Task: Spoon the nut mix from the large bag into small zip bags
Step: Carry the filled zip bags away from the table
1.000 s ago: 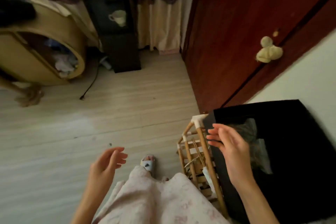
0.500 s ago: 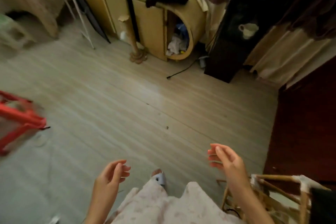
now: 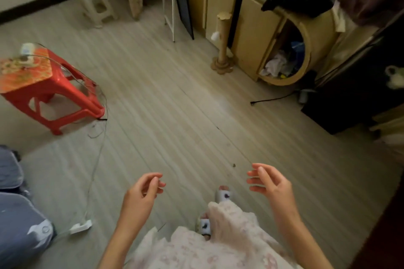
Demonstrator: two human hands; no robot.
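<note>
While walking, left hand (image 3: 142,194) and right hand (image 3: 270,183) hang loosely curled, both empty, above floor (image 3: 175,105). Nut bag, zip bags not in view. Locate bags first, then take spoon.

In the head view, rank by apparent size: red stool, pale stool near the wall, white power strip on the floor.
1. red stool
2. pale stool, though it stands farther from the camera, so its true size against the red one is unsure
3. white power strip
</note>
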